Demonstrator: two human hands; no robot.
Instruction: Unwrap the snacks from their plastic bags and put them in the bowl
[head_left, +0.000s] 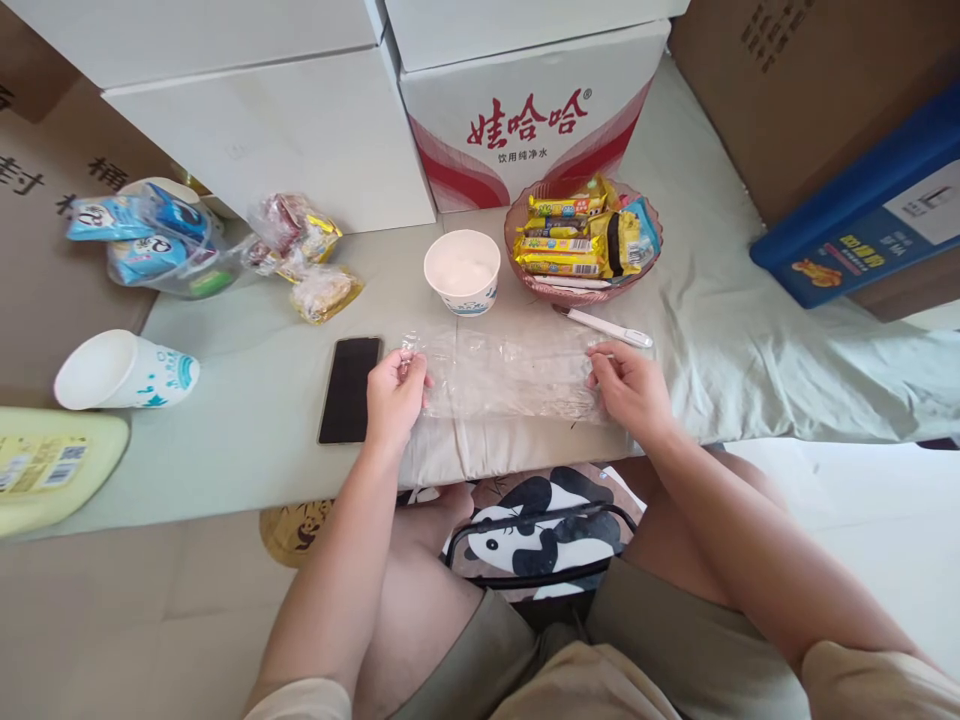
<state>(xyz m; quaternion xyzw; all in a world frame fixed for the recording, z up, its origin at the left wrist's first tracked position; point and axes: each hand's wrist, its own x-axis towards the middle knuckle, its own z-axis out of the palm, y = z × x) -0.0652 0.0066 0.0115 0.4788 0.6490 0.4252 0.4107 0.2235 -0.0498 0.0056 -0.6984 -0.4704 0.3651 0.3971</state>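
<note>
A clear plastic bag [510, 375] is stretched flat between my hands, low over the front of the cloth-covered surface. Its left end is pinched by my left hand [399, 388], fingers closed. My right hand [628, 388] grips the opposite end, thumb against fingers. Just left of my left hand lies a black phone [350, 390]. Behind the bag stands a white paper cup [462, 272], upright, with something white inside. A white utility knife [606, 327] rests beyond my right hand, before a pink bowl [517, 270] full of yellow-wrapped snacks [566, 245].
Another paper cup [127, 370] lies on its side at the left, near a pale green bottle [60, 468]. Bagged blue packets [154, 235] and wrapped snacks [300, 250] sit farther back. White boxes [277, 130] line the rear; a blue box [862, 210] stands right.
</note>
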